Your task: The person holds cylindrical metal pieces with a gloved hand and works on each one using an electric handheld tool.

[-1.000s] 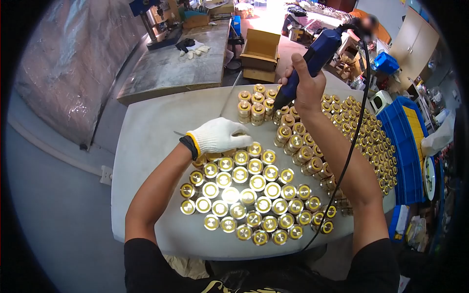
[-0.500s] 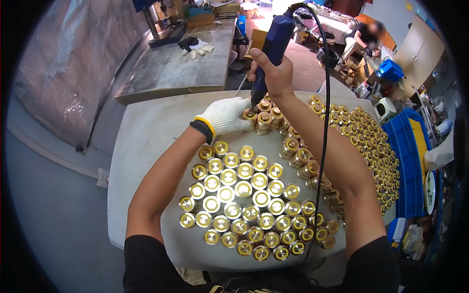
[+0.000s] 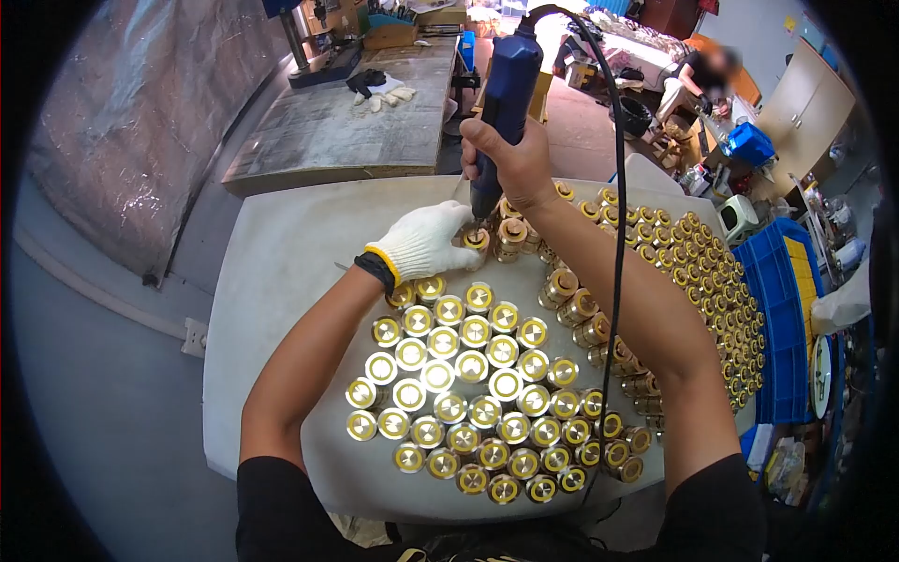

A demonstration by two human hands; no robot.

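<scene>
My right hand point(image 3: 513, 164), bare, is wrapped around a dark blue corded electric screwdriver point(image 3: 510, 84) held upright with its tip down. Below the tip is a brass-coloured metal cylinder point(image 3: 477, 241), gripped between the fingers and thumb of my left hand point(image 3: 426, 242), which wears a white knit glove with a yellow cuff edge. The tip meets or nearly meets the cylinder's top; the exact contact is hidden. Just right of it stands another cylinder point(image 3: 510, 239) with a knob-like top. Many flat-topped brass cylinders point(image 3: 470, 365) stand nearer my body on the pale table point(image 3: 281, 281).
More cylinders point(image 3: 707, 281) crowd the table's right side, beside a blue crate point(image 3: 779, 309). The black cord point(image 3: 618, 234) hangs down past my right forearm. A wooden bench point(image 3: 375, 131) with gloves point(image 3: 384, 91) stands beyond. Another person point(image 3: 693, 80) sits at the back right.
The screwdriver and my right hand have shifted slightly left and downward. My left hand has also come a little nearer, still gripping a cylinder under the tip.
</scene>
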